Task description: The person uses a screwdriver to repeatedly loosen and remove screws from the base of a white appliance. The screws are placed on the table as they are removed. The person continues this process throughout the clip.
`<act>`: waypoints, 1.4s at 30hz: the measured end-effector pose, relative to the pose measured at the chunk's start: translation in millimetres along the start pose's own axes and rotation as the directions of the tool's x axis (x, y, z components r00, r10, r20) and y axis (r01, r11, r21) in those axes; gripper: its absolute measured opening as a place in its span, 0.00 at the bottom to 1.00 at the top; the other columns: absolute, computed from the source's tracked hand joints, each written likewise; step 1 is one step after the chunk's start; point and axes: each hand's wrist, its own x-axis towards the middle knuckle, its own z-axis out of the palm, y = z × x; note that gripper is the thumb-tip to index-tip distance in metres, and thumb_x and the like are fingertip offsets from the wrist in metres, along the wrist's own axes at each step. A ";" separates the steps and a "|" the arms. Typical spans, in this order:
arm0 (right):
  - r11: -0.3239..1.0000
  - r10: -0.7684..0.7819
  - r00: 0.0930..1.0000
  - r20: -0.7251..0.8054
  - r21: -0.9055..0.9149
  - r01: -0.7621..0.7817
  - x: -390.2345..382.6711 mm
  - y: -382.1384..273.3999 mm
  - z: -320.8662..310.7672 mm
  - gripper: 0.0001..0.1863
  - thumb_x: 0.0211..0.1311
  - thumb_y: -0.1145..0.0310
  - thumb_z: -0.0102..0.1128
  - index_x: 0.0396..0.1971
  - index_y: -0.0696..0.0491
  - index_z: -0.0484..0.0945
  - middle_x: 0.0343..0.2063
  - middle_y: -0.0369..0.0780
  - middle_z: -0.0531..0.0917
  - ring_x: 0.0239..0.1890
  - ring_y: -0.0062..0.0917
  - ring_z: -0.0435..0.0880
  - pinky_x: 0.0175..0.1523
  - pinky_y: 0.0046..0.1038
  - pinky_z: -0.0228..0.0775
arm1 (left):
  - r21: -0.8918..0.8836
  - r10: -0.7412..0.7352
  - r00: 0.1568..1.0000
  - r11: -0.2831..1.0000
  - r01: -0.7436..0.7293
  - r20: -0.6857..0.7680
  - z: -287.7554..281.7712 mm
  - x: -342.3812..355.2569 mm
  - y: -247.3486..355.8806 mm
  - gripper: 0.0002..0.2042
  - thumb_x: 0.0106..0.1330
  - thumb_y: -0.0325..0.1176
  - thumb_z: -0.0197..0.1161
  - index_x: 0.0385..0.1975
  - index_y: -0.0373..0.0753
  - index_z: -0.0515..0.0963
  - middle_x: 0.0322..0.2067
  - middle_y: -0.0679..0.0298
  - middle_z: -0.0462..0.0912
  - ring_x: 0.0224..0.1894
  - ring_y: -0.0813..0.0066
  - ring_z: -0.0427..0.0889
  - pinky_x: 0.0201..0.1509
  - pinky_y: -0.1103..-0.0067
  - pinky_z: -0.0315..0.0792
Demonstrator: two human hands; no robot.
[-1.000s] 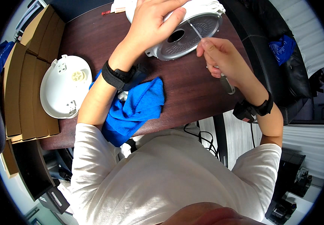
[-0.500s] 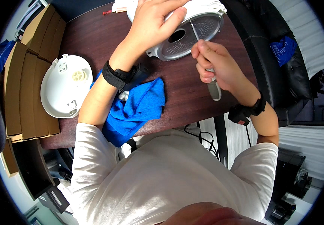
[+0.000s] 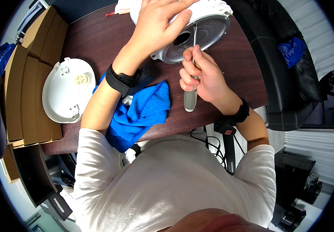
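My left hand [image 3: 160,24] grips the top of a white appliance [image 3: 209,7], thumb along its front edge and fingertips partly out of sight. The appliance's round grey metal face [image 3: 211,34], with a dark central hole, is turned toward me. My right hand [image 3: 202,75] is closed round a screwdriver [image 3: 190,99] with a grey handle, held upright in the picture; its thin shaft points at the upper part of that face, and whether the tip touches is hard to tell. Below my left wrist lies a crumpled blue cloth [image 3: 140,110].
A white oval cover [image 3: 58,100] with a cream round part [image 3: 81,79] lies on the dark wooden table [image 3: 244,89], beside stacked cardboard boxes [image 3: 22,96] at left. A black sofa [image 3: 279,92] holding another blue cloth [image 3: 290,52] stands at right; black cables hang below the table.
My right hand and the screwdriver handle have moved left and toward me, turning the shaft from slanted to nearly vertical in the picture. My left hand has stayed on the appliance.
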 end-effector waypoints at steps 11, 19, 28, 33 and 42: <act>0.135 -0.387 0.921 -0.052 -0.991 0.001 -22.6 -44.3 1.4 0.16 0.72 0.61 0.46 0.28 0.56 0.74 0.12 0.37 0.73 0.11 0.23 0.72 0.18 0.24 0.61 | 0.010 -0.024 0.999 1.000 0.023 0.029 -0.4 -1.7 -1.0 0.18 0.60 0.32 0.55 0.51 0.42 0.77 0.57 0.53 0.74 0.64 0.45 0.64 0.67 0.50 0.48; -0.452 -0.474 0.870 0.136 -0.886 -0.107 -20.8 -66.1 23.3 0.14 0.69 0.61 0.50 0.26 0.54 0.74 0.11 0.42 0.75 0.14 0.36 0.78 0.19 0.31 0.66 | 0.005 -0.033 0.998 0.999 0.033 0.054 -3.8 2.7 1.6 0.19 0.60 0.33 0.55 0.52 0.42 0.77 0.57 0.53 0.73 0.65 0.45 0.63 0.67 0.48 0.46; -0.492 -0.468 0.871 0.153 -0.863 -0.113 -21.6 -66.0 23.7 0.15 0.69 0.61 0.49 0.24 0.54 0.74 0.11 0.44 0.75 0.15 0.38 0.78 0.18 0.32 0.67 | 0.002 -0.030 0.999 1.000 0.030 0.031 -1.8 1.1 1.1 0.18 0.61 0.33 0.55 0.51 0.42 0.77 0.57 0.53 0.74 0.64 0.45 0.64 0.66 0.51 0.49; -0.529 -0.437 0.886 0.156 -0.841 -0.113 -21.3 -71.3 25.7 0.16 0.69 0.62 0.49 0.24 0.55 0.74 0.11 0.45 0.75 0.14 0.38 0.78 0.18 0.32 0.66 | 0.014 -0.028 0.999 1.000 0.028 0.024 -1.5 0.7 2.3 0.18 0.61 0.33 0.55 0.51 0.41 0.77 0.56 0.54 0.74 0.64 0.45 0.65 0.67 0.50 0.48; -0.472 -0.368 0.911 0.187 -0.882 -0.010 -18.0 -81.3 25.6 0.18 0.69 0.61 0.49 0.21 0.56 0.73 0.12 0.44 0.74 0.14 0.33 0.76 0.19 0.29 0.64 | 0.097 -0.008 0.999 0.995 0.011 -0.031 1.9 -4.5 4.5 0.17 0.61 0.33 0.55 0.51 0.41 0.77 0.55 0.53 0.75 0.63 0.45 0.66 0.66 0.47 0.46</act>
